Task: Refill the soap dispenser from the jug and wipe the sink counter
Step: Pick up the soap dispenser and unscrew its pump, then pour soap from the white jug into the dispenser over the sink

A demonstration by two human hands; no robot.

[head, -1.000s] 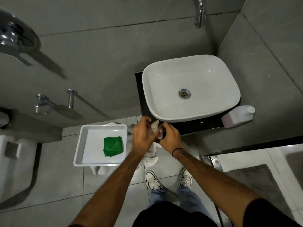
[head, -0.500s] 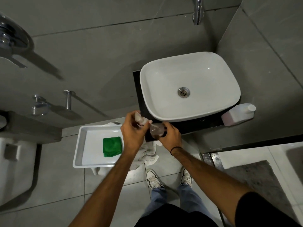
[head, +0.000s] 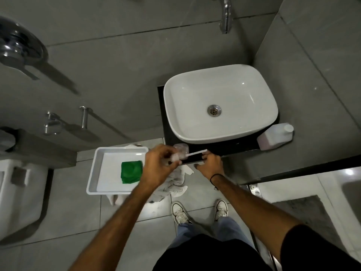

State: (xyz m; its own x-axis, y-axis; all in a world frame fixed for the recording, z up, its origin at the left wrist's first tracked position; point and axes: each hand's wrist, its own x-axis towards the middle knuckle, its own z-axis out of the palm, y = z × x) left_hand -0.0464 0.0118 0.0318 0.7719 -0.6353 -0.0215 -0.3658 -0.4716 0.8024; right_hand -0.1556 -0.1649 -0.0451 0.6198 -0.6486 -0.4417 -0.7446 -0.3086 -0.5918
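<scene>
My left hand [head: 161,166] grips the dispenser's pump head, and its thin white dip tube [head: 196,153] sticks out to the right. The clear soap dispenser bottle [head: 181,148] stands uncapped on the black counter [head: 224,147] at its front left corner, just beyond my left fingers. My right hand [head: 211,164] rests on the counter's front edge with its fingertips beside the tube's end and holds nothing. The pale jug [head: 274,137] with a white cap lies on the counter, right of the white sink basin [head: 175,114]. A folded green cloth [head: 131,171] lies in a white tray [head: 101,173].
A crumpled white towel [head: 175,184] lies under the tray's right side. The tap [head: 226,16] juts from the wall above the basin. A toilet [head: 17,184] stands at the far left. A grey mat [head: 304,212] lies on the floor at right.
My left hand has pulled the pump head with its tube out of the bottle. My right hand has let go of the bottle, which now stands on the counter.
</scene>
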